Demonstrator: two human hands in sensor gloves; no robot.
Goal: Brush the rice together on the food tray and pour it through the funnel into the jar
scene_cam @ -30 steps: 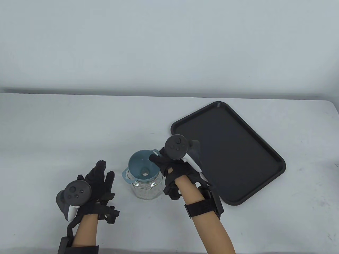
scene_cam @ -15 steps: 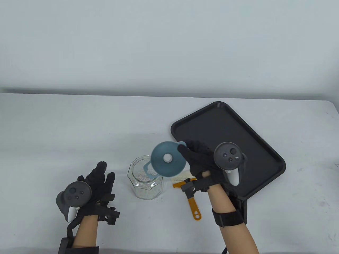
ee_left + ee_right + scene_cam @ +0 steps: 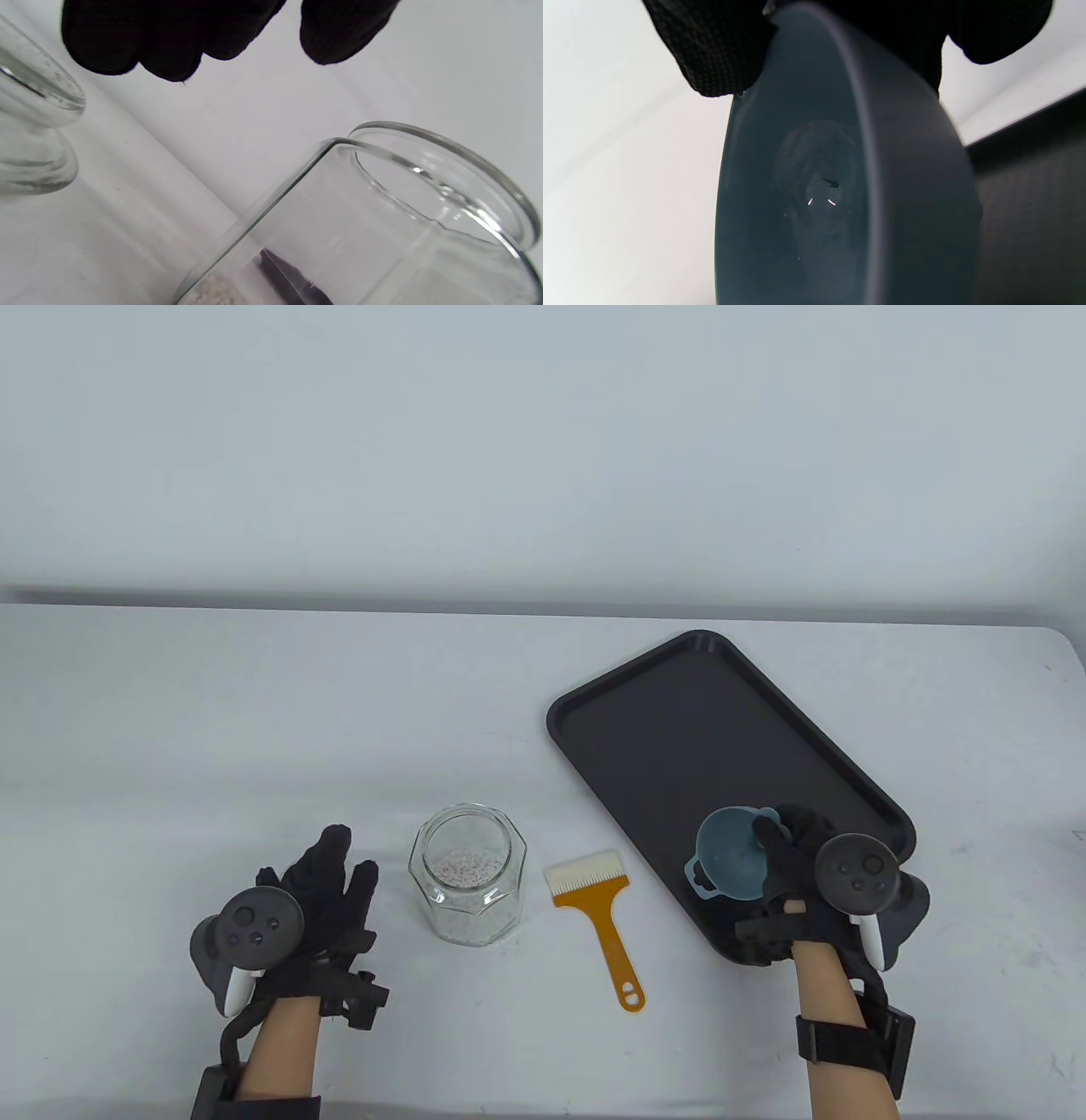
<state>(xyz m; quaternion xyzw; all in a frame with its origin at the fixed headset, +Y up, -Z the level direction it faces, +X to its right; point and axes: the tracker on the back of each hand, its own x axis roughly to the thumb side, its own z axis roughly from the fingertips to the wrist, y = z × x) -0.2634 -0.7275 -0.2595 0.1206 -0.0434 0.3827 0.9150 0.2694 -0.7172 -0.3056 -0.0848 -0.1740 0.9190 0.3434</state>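
My right hand (image 3: 785, 853) pinches the rim of the blue-grey funnel (image 3: 730, 857) and holds it over the near corner of the black food tray (image 3: 679, 712). In the right wrist view the funnel (image 3: 840, 190) fills the frame under my fingers (image 3: 712, 51). The glass jar (image 3: 467, 872) stands uncovered with rice at its bottom, left of the tray. My left hand (image 3: 327, 878) rests open on the table just left of the jar; its fingertips (image 3: 169, 46) hang above the jar (image 3: 382, 212) in the left wrist view.
A yellow-handled brush (image 3: 602, 912) with pale bristles lies flat on the white table (image 3: 212, 729) between jar and tray. The tray lies at an angle toward the table's right edge. A second glass object (image 3: 34, 118) shows at the left of the left wrist view.
My right hand lifted the funnel off the jar and carried it right to the tray's near corner, uncovering the brush. The left hand barely shifted.
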